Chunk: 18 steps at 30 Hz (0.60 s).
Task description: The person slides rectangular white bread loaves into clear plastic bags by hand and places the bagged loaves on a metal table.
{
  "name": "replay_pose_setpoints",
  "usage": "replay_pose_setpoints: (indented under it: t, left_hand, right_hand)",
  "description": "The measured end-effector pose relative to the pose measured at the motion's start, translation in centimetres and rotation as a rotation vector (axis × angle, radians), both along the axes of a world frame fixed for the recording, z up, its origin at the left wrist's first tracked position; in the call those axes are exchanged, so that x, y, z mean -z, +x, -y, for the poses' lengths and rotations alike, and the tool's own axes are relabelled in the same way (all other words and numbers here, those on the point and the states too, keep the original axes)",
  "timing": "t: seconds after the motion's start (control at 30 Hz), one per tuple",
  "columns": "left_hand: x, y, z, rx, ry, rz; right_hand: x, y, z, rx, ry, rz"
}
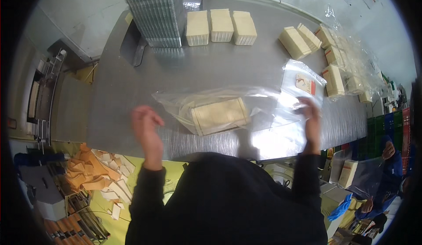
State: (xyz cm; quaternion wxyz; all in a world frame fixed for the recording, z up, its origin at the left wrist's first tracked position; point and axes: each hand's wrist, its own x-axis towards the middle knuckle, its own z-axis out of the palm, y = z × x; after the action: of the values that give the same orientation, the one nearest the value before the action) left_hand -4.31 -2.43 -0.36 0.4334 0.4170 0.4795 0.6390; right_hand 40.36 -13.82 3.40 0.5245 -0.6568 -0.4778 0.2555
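A cream block-shaped stack (pixel 220 115), perhaps of folded paper, lies inside a clear plastic bag (pixel 174 105) on the metal table. To the left of that bag, my left hand (pixel 146 124) hovers blurred, its fingers loosely bent with nothing in them. My right hand (pixel 311 118) is over the lower end of a pile of flat clear bags (pixel 296 77) with a printed red and cream panel. Blur hides whether its fingertips grip the top bag or only hover by it. Beyond my hands, several cream stacks (pixel 221 25) stand along the table's back.
A tall column of nested clear plastic trays (pixel 158 17) rises at the back left beside a dark metal bracket (pixel 133 44). Filled bags (pixel 334 80) crowd the right end near two loose stacks (pixel 293 42). Orange and cream scraps (pixel 95 169) lie below left. Another person's hand (pixel 389 151) shows at far right.
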Motion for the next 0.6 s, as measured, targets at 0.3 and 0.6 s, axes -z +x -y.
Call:
replay_pose_setpoints:
  t: [0.3, 0.6]
  left_hand:
    - [40.3, 2.1, -1.3, 0.359, -0.204, -0.745]
    - [11.3, 3.5, 8.7, 0.266, -0.473, -0.213]
  right_hand:
    - [28.8, -7.4, -4.6, -0.196, -0.218, -0.034]
    - [16.0, -10.9, 3.2, -0.173, -0.488, -0.635]
